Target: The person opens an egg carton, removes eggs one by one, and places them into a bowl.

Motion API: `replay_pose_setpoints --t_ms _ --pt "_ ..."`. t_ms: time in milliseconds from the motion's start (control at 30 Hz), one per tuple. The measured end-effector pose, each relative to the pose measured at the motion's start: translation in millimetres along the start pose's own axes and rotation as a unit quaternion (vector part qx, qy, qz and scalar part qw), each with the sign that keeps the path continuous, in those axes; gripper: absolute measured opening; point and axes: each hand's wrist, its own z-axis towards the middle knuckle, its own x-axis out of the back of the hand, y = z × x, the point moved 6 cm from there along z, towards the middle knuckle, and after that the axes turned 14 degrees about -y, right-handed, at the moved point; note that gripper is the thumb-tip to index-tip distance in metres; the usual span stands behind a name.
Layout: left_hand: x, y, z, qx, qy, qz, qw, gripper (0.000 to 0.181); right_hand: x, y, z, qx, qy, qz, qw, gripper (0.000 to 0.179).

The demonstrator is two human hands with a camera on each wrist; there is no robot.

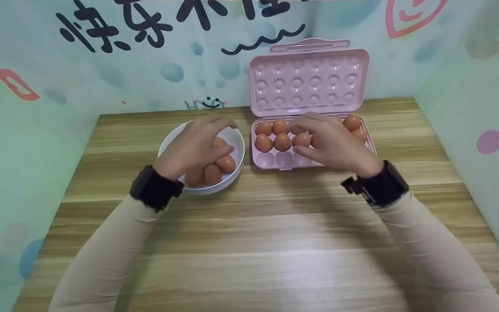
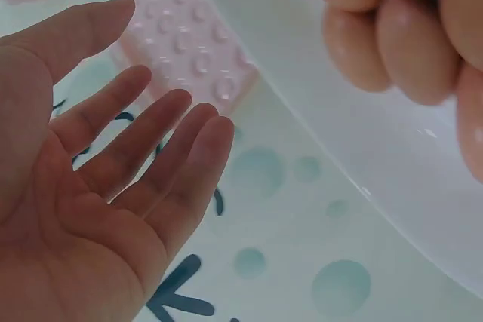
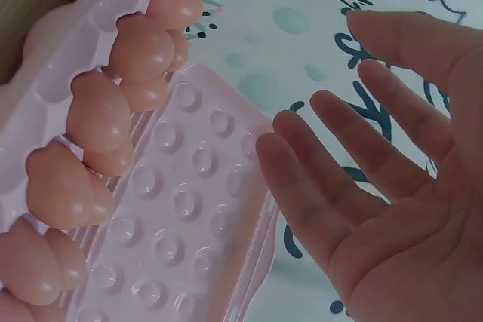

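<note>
Hovering over the white bowl (image 1: 236, 149) at the left of the wooden table (image 1: 249, 242), the left hand (image 1: 193, 145) holds nothing: the left wrist view shows its palm bare and its fingers (image 2: 162, 152) spread and relaxed. The loose brown eggs (image 1: 219, 167) lie heaped in the bowl just under it. To take one well, I judge the fingers should come down around a top egg, cradle it on all sides and lift straight up so the others do not roll.

Further right, the right hand (image 1: 334, 145) hangs over the pink egg tray (image 1: 271, 161), also wide and empty, fingers (image 3: 317, 171) apart in the right wrist view. The seated eggs (image 1: 280, 135) fill the far rows; the near row's cups show bare, so an egg belongs there, set down gently. The dimpled lid (image 1: 309, 78) stands propped open at the far side.

Both hands cover much: how many eggs the bowl holds, and which cups under the right hand are filled, I cannot tell
</note>
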Motion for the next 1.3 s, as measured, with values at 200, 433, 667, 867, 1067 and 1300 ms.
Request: replay_pose_setpoints --t_ms 200,433,667,867,1067,1300 --pt "-8.7 20.0 -11.5 -0.043 0.061 -0.006 0.9972 0.051 -10 2 33.0 0.02 -0.058 -0.039 0.9974 0.031" --pt "-27.1 26.9 -20.4 -0.088 0.111 -0.006 0.9899 0.055 -32 9 65.3 0.015 -0.102 -0.063 0.9927 0.042" --pt "-42.6 25.1 -23.2 -0.074 0.116 -0.001 0.9905 0.056 -47 12 82.8 0.045 -0.112 -0.062 0.9907 0.027" --pt "-45.4 22.9 -22.3 -0.055 0.117 -0.001 0.9917 0.057 -64 18 92.1 0.01 -0.139 -0.077 0.9873 0.026" --pt "-47.9 21.7 -20.3 -0.046 0.112 -0.002 0.9926 0.056 -76 20 96.5 0.01 -0.137 -0.096 0.9858 0.02" --pt "-50.0 20.8 -18.7 -0.035 0.104 -0.008 0.9939 0.056 -82 21 98.9 -0.001 -0.132 -0.119 0.9842 0.018"
